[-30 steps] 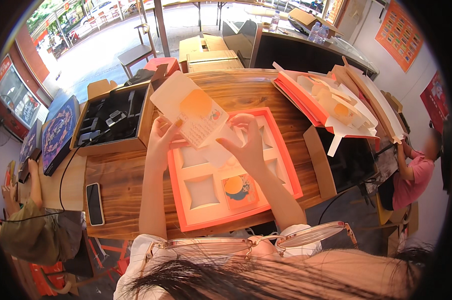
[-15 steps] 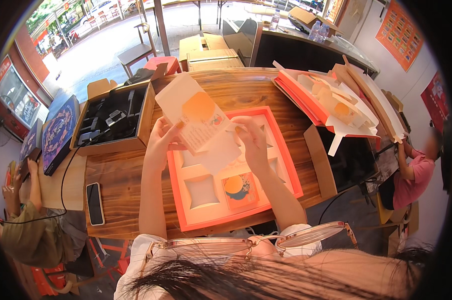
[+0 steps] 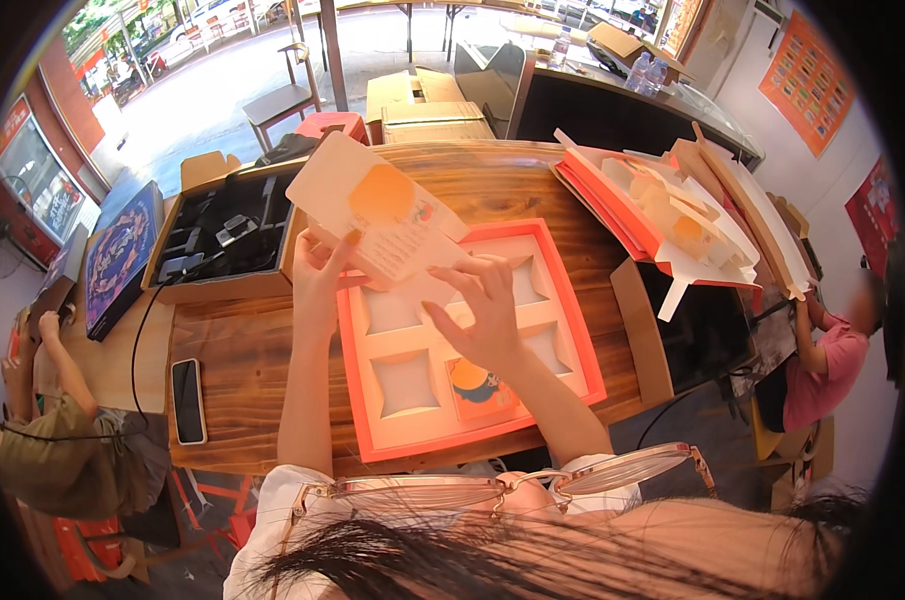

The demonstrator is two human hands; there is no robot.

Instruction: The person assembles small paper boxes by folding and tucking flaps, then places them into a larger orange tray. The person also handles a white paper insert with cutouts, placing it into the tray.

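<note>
My left hand (image 3: pixel 323 268) pinches a pale folding carton (image 3: pixel 368 222) by its lower left side. The carton is tilted, with an orange circle and small print on the face toward me. My right hand (image 3: pixel 485 312) is at its lower right edge, fingers spread and fingertips close to a white flap; whether they touch it I cannot tell. Beneath both hands lies a coral-rimmed gift box (image 3: pixel 580 325) with a white insert of square recesses. One recess holds a small box (image 3: pixel 476 388) with an orange circle and a dark pattern, partly behind my right wrist.
A cardboard box of black gear (image 3: pixel 223 240) stands left on the wooden table, above a phone (image 3: pixel 188 402). Unfolded coral and white cartons (image 3: pixel 663 205) are piled at right, over an open cardboard box (image 3: pixel 641 325). People sit at far left (image 3: pixel 68 440) and far right (image 3: pixel 833 360).
The carton has shifted left and slightly up with my left hand. My right hand has moved down and left, its fingers spreading from their earlier pinch near the flap.
</note>
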